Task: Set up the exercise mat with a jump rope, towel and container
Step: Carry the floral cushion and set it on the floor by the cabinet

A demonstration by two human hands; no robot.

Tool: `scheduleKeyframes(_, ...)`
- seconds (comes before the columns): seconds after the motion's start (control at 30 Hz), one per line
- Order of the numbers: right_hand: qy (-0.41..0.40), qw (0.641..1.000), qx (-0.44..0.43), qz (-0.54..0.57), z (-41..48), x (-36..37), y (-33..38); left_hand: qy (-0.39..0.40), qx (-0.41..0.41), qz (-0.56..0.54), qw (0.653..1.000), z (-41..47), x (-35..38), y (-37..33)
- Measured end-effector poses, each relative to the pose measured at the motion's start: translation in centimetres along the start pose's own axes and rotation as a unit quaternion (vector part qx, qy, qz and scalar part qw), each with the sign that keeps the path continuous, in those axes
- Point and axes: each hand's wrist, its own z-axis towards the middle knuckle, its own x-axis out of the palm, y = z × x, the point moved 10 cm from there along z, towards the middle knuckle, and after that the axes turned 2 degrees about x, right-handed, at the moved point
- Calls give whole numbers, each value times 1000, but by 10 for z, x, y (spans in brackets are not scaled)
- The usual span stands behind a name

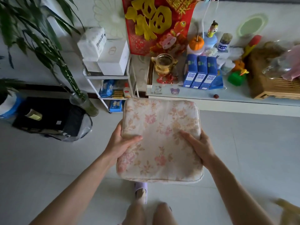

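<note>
Squarely gripped on both sides

Left hand [123,143] clasped the floral mat [160,135] at its left edge, thumb on top, fingers curled beneath. Right hand [199,146] held the right edge likewise. The mat hung flat between them, above the pale floor [243,151].

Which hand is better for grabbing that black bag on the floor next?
Probably left: the left hand holds the floral cushion on the side nearest the black bag; the right hand is across it.
</note>
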Motion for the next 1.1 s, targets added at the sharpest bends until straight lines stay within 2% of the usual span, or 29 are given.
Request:
scheduleKeyframes(0.17,-26,999,31,-6,54,8,-35,25,-24,6,999,61,-3,36)
scheduleKeyframes(0.5,-17,998,52,-16,166,17,-105,18,-53,5,998,158,6,142)
scheduleKeyframes(0.9,-3,999,37,9,315,36,-231,-1,-25,16,1000,297,7,294)
scheduleKeyframes(1.1,-4,999,38,9,367,46,-278,5,-18,21,1000,344,3,345)
